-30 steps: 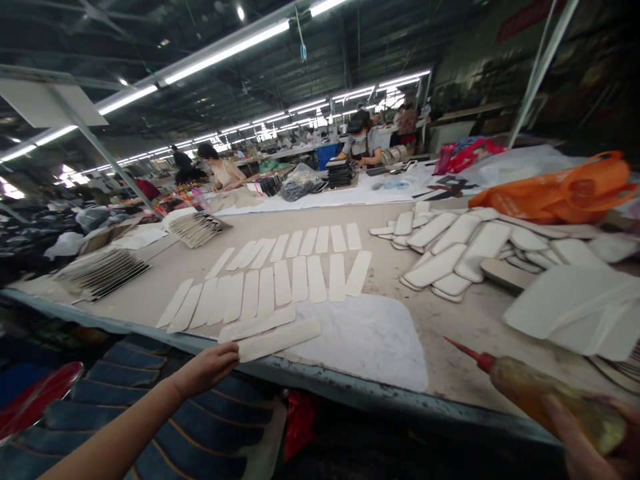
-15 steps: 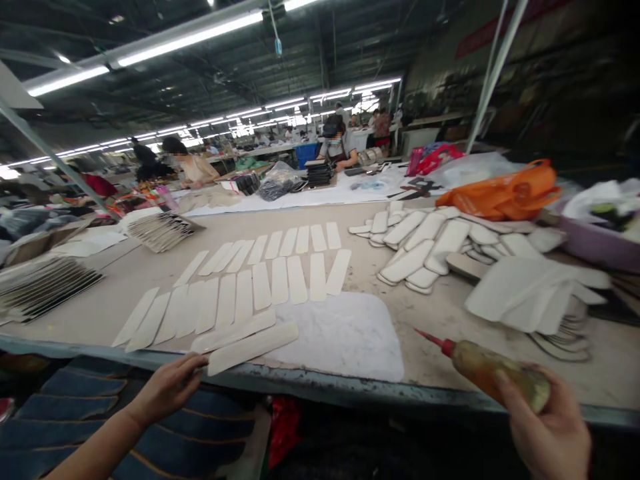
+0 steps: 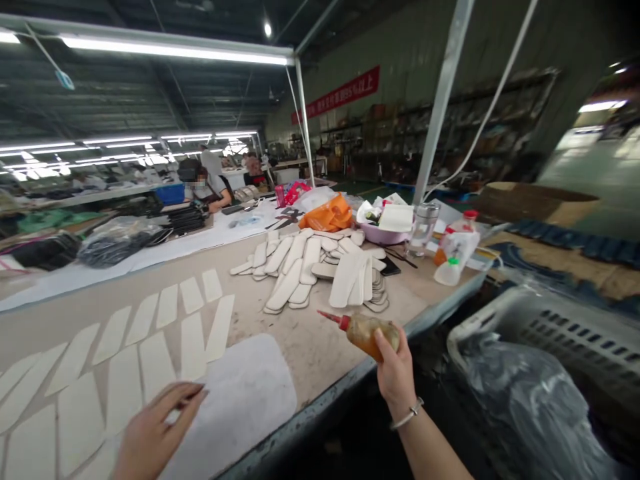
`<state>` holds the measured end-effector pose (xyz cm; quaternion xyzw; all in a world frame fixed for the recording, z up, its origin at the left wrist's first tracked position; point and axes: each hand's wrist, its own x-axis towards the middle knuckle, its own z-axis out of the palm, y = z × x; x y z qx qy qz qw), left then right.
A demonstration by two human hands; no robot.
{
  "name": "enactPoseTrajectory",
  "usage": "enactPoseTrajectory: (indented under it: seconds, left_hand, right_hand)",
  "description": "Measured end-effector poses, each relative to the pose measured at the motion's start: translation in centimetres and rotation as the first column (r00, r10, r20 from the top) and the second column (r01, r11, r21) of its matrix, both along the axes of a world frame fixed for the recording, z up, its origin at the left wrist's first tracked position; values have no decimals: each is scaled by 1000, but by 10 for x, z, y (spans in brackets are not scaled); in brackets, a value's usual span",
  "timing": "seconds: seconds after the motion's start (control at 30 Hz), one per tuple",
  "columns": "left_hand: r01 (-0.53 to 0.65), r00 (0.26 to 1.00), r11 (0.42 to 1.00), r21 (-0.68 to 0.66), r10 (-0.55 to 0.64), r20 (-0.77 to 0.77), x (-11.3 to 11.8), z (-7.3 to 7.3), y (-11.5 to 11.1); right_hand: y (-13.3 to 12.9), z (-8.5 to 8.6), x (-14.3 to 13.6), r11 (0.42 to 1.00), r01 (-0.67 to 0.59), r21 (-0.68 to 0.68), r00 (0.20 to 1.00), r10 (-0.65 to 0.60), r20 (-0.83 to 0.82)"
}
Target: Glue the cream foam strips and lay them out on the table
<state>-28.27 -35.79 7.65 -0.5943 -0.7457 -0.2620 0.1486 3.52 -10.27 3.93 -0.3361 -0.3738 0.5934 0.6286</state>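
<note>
My right hand (image 3: 395,373) is wrapped round a squeeze bottle (image 3: 367,333) of amber liquid, its red nozzle pointing left over the tabletop. My left hand (image 3: 157,427) hovers at the near edge of a white sheet (image 3: 240,400), thumb and fingers pinched together with nothing visible in them. Left of it, pale oblong strips (image 3: 125,380) lie spread in rows on the beige table (image 3: 320,373). Beyond the bottle is a loose heap of rounded white pieces with dark edges (image 3: 287,283). Beside that heap sits a small stack of similar pieces (image 3: 350,280).
An orange bag (image 3: 327,215) and a lilac basin (image 3: 385,235) stand behind the heap. At the table's right end are a clear jar (image 3: 424,230) and a green-capped bottle (image 3: 450,272). A grey plastic crate (image 3: 545,320) is to the right. A co-worker (image 3: 207,187) sits across.
The view has swung right, bringing the crate and jar into sight. My left hand has come away from the strip it was touching and moved over the white sheet. The bottle stays in my right hand.
</note>
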Motion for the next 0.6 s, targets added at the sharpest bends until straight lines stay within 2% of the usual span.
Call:
enactPoseTrajectory:
  seconds: [0.03,0.17,0.23,0.3,0.43,0.5,0.6]
  left_hand:
    - [23,999,998,62,-26,41,11,-3,31]
    - [231,968,967,106,-239,73,62,-18,156]
    - [290,954,956,43,-293,64,87,-23,206]
    - [319,947,947,-43,-316,55,106,-25,245]
    - [349,937,926,-142,-345,55,127,-28,293]
    - [344,939,922,-179,-338,62,131,-30,307]
    - [330,944,916,-227,-323,66,134,-36,317]
  right_hand:
    - [2,3,3,1000,16,-17,999,-16,-32]
    - [11,9,16,994,85,-69,991,-91,-103]
    - [15,10,22,989,117,-94,984,-128,-125]
    - [19,10,27,982,138,-126,976,-157,-150]
    - [26,11,31,974,134,-180,963,-171,-208]
    - [27,12,32,973,122,-194,962,-164,-217]
    - [27,10,36,968,112,-223,964,-161,-214]
